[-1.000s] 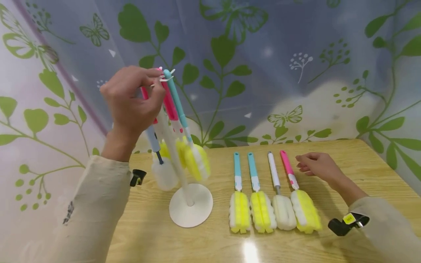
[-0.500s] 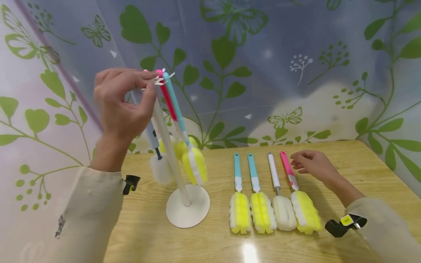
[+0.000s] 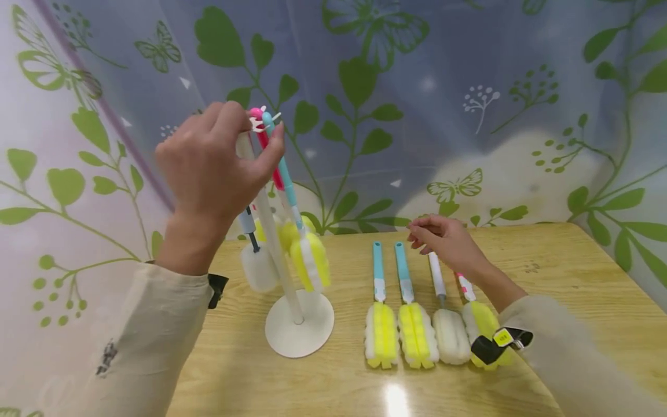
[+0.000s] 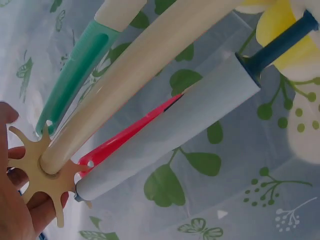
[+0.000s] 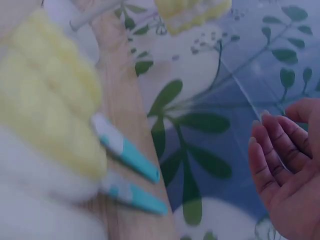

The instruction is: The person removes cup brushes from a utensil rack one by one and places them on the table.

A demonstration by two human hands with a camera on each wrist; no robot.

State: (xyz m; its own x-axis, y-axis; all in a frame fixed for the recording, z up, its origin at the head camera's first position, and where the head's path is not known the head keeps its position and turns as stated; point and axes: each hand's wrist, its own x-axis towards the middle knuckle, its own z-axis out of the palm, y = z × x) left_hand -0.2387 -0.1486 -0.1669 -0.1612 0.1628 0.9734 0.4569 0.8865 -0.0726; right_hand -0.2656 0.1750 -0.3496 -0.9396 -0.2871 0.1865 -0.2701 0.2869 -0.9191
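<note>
White and slim, the stand [image 3: 283, 272] rises from our wood-grain tabletop [image 3: 234, 376], with a turquoise-handled brush [image 3: 285, 179], a grey-handled brush [image 4: 175, 135] and others hanging from its hooks. We curl the left hand [image 3: 213, 162] round the hooked top; how tight that grip is, we cannot tell. Our right hand [image 3: 450, 246] has its grip loose, fingers gently bent and holding nothing, near the handles of four sponge brushes [image 3: 417, 336] lying in a row right of the stand.
</note>
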